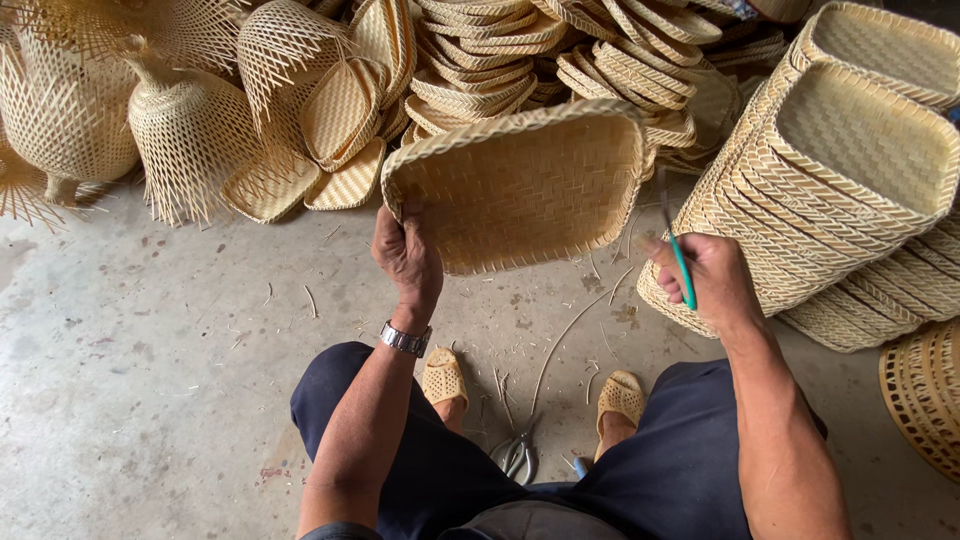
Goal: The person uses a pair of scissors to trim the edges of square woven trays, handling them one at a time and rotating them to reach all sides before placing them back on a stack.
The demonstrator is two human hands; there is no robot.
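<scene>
Left hand (405, 255) grips the near-left rim of a shallow woven bamboo tray (520, 185), fingers closed around the edge, thumb on the rim. Tray is held up off the concrete floor (150, 350), tilted so its inner face is toward the camera; its far edge overlaps the pile of trays behind it. Wristwatch (404, 340) with a metal band sits on the left wrist.

Right hand (705, 280) is closed around a thin tool with a green handle (682, 270), its slim dark tip pointing up, just right of the tray's right edge and apart from it.

Person is seated, dark trousers, woven sandals (443, 378) on both feet. Scissors (515, 455) lie on the floor between the feet, with a long thin bamboo strip (560, 340) and scattered slivers nearby.

To the right, a leaning stack of finished rectangular trays (840, 190). Behind the held tray, a heap of loose trays (500, 60). At upper left, unfinished open-weave baskets (185, 130) with loose strip ends. Lower right edge: part of an open-weave basket (925, 395).
</scene>
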